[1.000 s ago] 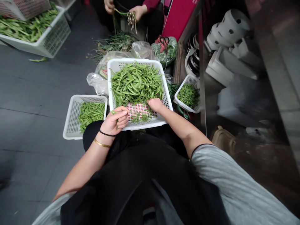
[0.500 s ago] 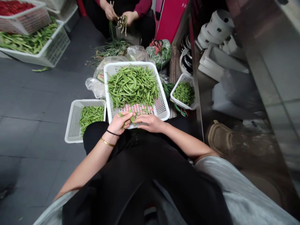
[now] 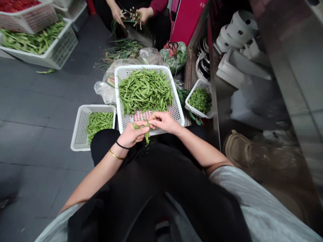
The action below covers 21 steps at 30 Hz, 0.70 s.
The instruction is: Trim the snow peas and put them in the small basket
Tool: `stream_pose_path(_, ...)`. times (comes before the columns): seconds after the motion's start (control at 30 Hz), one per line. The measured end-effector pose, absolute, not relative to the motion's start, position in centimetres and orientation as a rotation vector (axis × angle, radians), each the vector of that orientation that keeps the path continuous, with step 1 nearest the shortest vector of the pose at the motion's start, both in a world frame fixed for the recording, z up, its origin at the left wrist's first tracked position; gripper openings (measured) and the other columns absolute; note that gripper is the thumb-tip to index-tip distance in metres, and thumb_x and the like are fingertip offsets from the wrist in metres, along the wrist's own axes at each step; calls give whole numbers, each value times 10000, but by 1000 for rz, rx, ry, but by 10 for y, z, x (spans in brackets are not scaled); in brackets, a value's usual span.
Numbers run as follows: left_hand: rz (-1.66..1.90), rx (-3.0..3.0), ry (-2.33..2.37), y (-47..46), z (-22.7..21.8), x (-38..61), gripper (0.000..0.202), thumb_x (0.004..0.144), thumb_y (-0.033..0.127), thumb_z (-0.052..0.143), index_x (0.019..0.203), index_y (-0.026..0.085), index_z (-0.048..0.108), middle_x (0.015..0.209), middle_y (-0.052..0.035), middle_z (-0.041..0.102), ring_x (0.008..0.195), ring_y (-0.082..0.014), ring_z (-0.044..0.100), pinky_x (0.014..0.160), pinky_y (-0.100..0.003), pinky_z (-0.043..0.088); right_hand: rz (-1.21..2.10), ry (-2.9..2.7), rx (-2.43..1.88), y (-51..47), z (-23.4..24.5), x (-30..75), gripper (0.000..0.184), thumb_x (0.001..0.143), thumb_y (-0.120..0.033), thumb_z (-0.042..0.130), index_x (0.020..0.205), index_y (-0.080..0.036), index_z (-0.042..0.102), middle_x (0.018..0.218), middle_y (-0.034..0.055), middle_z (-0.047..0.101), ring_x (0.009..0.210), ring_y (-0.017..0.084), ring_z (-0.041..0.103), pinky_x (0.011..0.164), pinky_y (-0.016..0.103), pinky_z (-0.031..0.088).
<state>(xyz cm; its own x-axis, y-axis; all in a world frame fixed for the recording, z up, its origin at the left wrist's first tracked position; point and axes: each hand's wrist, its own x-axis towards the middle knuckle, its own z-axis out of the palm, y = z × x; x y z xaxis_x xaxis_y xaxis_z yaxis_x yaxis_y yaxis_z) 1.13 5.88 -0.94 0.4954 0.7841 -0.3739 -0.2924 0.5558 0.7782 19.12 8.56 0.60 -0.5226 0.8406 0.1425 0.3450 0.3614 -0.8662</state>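
Moved since the first frame: right hand (image 3: 163,121), now meeting the left hand (image 3: 133,133) instead of touching the heap.
Green pods (image 3: 147,137), a few: hanging at the large basket's near rim; left fingers are clamping them, right fingertips are pinching together at their ends.
Pod heap (image 3: 146,89): filling much of the large white basket (image 3: 176,109); apparently the greater share, remaining.
Smaller pod lot (image 3: 101,121): lying in the side basket (image 3: 79,127), at left; apparently the share done.
Leafy greens (image 3: 199,101), basketed: standing at right.
Co-worker's hand (image 3: 145,15): holding stems, beyond.
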Motion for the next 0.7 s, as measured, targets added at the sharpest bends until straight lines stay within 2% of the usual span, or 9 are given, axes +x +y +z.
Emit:
stream_pose_path(0.13, 773, 579, 798, 62, -8, 15, 287, 652, 320, 784, 741, 95, 629, 527, -25, 596, 310, 4, 288, 292, -121, 166, 489, -2268, -1083, 85, 4, 183, 208, 898, -251, 491, 725, -153, 554, 730, 57, 597, 692, 141, 539, 665, 270, 422)
stream_pose_path(0.23, 896, 442, 856, 66, -10, 16, 335, 593, 327, 813, 711, 105, 590, 531, 16, 561, 313, 10, 280, 287, -122, 165, 296, -2237, -1091, 83, 5, 187, 245, 930, -253, 433, 744, -160, 564, 736, 67, 597, 707, 152, 539, 672, 280, 427)
stream_pose_path(0.37, 1146, 513, 1089, 72, -19, 7, 327, 604, 329, 799, 691, 140, 547, 447, 62, 488, 311, -23, 326, 293, -143, 193, 388, -2045, -1189, 88, 10, 211, 190, 916, -251, 458, 774, -179, 562, 754, 48, 597, 722, 147, 540, 691, 278, 437)
stream_pose_path(0.43, 1234, 621, 1204, 73, -22, 4, 293, 650, 338, 767, 702, 155, 545, 416, 70, 470, 301, -40, 347, 297, -162, 207, 551, -2067, -1254, 92, 10, 216, 128, 883, -282, 525, 831, -175, 576, 781, 39, 599, 703, 138, 536, 676, 269, 434)
stream_pose_path(0.53, 1274, 748, 1261, 73, -22, 5, 264, 680, 350, 746, 747, 165, 570, 425, 70, 482, 307, -52, 378, 313, -181, 220, 842, -2259, -1229, 94, 4, 206, 193, 852, -345, 587, 913, -163, 597, 794, 25, 614, 699, 129, 541, 670, 250, 417)
stream_pose_path(0.6, 1252, 827, 1262, 71, -19, 6, 246, 692, 348, 741, 767, 169, 590, 431, 66, 488, 326, -54, 392, 336, -182, 244, 890, -2393, -1178, 93, -1, 193, 186, 882, -321, 546, 821, -157, 608, 740, 18, 607, 698, 126, 534, 679, 245, 395)
stream_pose_path(0.7, 1165, 906, 1239, 69, -16, 4, 216, 692, 316, 747, 733, 160, 604, 468, 40, 541, 351, -43, 385, 359, -175, 260, 790, -2387, -1110, 90, -5, 181, 286, 911, -246, 478, 653, -158, 560, 658, 11, 562, 673, 120, 509, 682, 242, 376)
